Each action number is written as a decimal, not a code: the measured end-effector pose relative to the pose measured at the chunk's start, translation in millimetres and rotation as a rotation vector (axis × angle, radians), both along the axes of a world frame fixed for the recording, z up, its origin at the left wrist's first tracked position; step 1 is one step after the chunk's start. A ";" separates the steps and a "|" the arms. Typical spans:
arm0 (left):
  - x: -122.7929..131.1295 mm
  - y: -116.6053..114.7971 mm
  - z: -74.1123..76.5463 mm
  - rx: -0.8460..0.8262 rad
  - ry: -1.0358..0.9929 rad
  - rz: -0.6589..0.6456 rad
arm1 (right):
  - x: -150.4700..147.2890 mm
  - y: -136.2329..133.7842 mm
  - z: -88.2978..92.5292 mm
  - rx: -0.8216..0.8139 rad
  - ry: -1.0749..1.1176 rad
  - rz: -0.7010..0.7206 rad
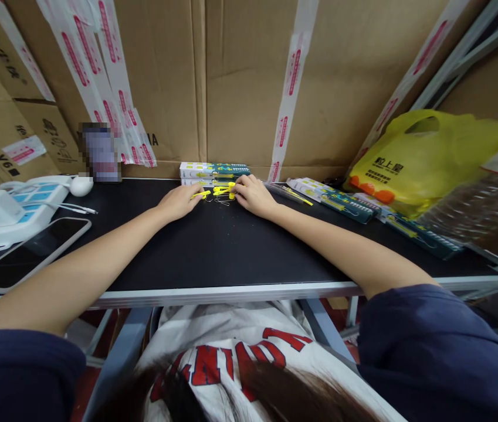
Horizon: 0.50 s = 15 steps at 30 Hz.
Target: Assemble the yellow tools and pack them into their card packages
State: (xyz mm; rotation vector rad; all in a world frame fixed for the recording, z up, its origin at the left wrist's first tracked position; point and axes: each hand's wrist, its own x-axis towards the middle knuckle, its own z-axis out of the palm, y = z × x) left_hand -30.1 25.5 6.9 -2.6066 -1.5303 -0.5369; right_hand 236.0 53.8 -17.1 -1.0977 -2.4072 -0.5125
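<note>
My left hand (178,203) is closed, its fingertips pinching a small yellow plastic piece (205,194) low over the black tabletop. Just across from it, my right hand (255,196) has its fingers curled around the near side of several yellow plastic pieces (224,190). Thin bent metal wires (223,200) lie below these pieces, between the two hands. The pieces are too small for me to tell their exact kind, and my right fingers partly hide them. Right behind the hands stands a white and green printed box (213,170).
More printed boxes (341,199) lie on the right near a yellow plastic bag (424,158). Thin yellow-tipped sticks (290,192) lie beside my right hand. A power strip (20,211) and a phone (31,252) occupy the left. Cardboard (240,82) walls the back.
</note>
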 end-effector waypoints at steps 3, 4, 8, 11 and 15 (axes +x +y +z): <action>3.0 -1.5 -0.2 0.021 0.010 -0.048 | 1.8 -1.0 0.4 -0.016 0.022 0.025; 4.7 -3.8 0.6 0.026 -0.008 -0.052 | 2.0 -2.2 0.8 -0.023 0.031 0.048; 14.3 -17.1 3.6 -0.014 -0.141 -0.116 | -2.0 -11.8 2.0 -0.072 0.066 0.177; 22.3 -25.3 2.1 -0.071 -0.241 -0.220 | -10.3 -20.8 1.0 -0.114 0.096 0.242; 27.9 -28.8 -1.5 -0.066 -0.284 -0.259 | -19.8 -27.1 -2.2 -0.158 0.119 0.306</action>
